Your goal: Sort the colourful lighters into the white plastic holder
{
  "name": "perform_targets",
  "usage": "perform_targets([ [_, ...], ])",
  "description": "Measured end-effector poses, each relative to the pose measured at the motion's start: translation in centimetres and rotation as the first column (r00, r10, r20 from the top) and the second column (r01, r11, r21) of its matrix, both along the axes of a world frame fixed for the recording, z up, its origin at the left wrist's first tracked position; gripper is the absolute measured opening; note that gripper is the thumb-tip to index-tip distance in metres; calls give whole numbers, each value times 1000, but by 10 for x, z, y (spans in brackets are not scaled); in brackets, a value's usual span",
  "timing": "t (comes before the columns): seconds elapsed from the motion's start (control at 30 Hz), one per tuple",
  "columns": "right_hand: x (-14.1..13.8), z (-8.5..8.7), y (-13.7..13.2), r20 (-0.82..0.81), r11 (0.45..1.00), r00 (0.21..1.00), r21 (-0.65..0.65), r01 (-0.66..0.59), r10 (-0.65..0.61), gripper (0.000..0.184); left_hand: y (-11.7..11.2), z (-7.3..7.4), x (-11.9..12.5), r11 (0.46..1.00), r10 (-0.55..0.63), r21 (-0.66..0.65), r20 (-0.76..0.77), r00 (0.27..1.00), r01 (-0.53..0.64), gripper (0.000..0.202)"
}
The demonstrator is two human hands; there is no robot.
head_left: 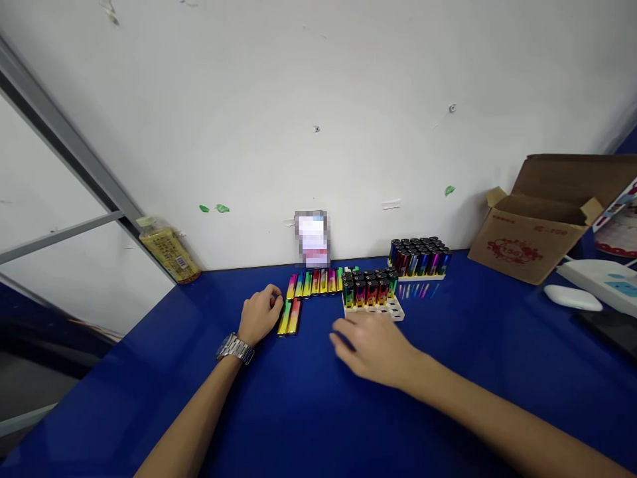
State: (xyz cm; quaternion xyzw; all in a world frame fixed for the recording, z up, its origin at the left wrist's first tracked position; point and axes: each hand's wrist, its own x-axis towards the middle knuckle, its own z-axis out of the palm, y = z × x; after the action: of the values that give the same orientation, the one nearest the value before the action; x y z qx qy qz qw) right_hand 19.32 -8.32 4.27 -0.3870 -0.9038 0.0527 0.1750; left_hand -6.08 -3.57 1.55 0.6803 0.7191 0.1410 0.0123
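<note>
Left hand (259, 315): low over or on desk (288, 411), curled in, immediately left of flat-lying pair of tubes (294, 315), gradient-coloured. Right up against nearer one of the two; can't tell contact or grasp from this angle. Silver watch (235, 348) on same wrist.

Right hand (375, 348): loosely bent, gap visible between thumb and index, nothing seen in it, so released. Directly in front of white tray (397, 317), overlapping its near edge in view; can't tell if touching.

In tray: black-topped tubes (371, 292), upright, beyond right hand. Row of tubes (315, 283) lying side by side, just past the pair, running toward tray. Second rack (423, 277) behind and right of tray, packed with upright tubes (422, 261). Behind row: pixelated screen (313, 239), upright near wall (249, 166). Far right: opened cardboard box (527, 236).
</note>
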Motion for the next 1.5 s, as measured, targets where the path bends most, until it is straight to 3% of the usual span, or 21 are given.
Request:
perform_targets([
  [0.13,-50,-4,-3,84,999,996,-26,24,-22,34,0,-2,-2,1000,-24,19,21,1000,23,19],
  [0.23,-69,-9,0,89,997,994,-18,71,-69,42,-1,-2,-3,999,-32,30,36,999,31,19],
  [0.43,-59,-9,-2,64,997,995,-31,78,-76,44,-1,-1,-2,999,-31,25,27,999,30,20],
  [0.67,-56,-2,-9,195,959,944,-46,281,-267,27,-1,0,-2,1000,-26,3,16,1000,26,17],
  [0.8,-56,3,-11,260,937,915,-83,339,-308,39,-1,0,-2,1000,-21,-3,9,1000,21,15],
  [0.9,-51,7,-10,268,923,921,-187,336,-281,46,0,-1,-2,1000,-23,-1,8,1000,23,15],
  [0.97,-44,8,-8,239,911,943,-288,296,-231,49,0,-1,-2,1000,-23,-2,8,1000,23,15],
  [1.07,-32,4,-6,130,906,981,-381,183,-143,31,0,-2,-2,1000,-27,-1,2,1000,27,15],
  [1.13,-23,-1,-5,27,909,994,-403,109,-107,17,0,-2,-2,1000,-29,-1,1,1000,29,16],
  [1.27,-7,-11,1,-272,895,956,-445,-23,-110,10,1,-1,-2,1000,-21,-4,2,1000,21,16],
  [1.33,-2,-14,3,-475,832,874,-524,-182,-107,13,0,0,-1,1000,-18,-5,-3,1000,18,16],
  [1.37,1,-16,4,-575,774,807,-571,-275,-137,13,0,0,-1,1000,-16,-4,-6,1000,16,16],
  [1.43,3,-20,4,-709,637,649,-640,-429,-276,10,-1,0,-1,1000,-17,3,-12,1000,17,17],
  [1.5,5,-25,4,-745,551,505,-664,-505,-436,10,-1,-1,-1,1000,-19,12,-14,1000,19,17],
])
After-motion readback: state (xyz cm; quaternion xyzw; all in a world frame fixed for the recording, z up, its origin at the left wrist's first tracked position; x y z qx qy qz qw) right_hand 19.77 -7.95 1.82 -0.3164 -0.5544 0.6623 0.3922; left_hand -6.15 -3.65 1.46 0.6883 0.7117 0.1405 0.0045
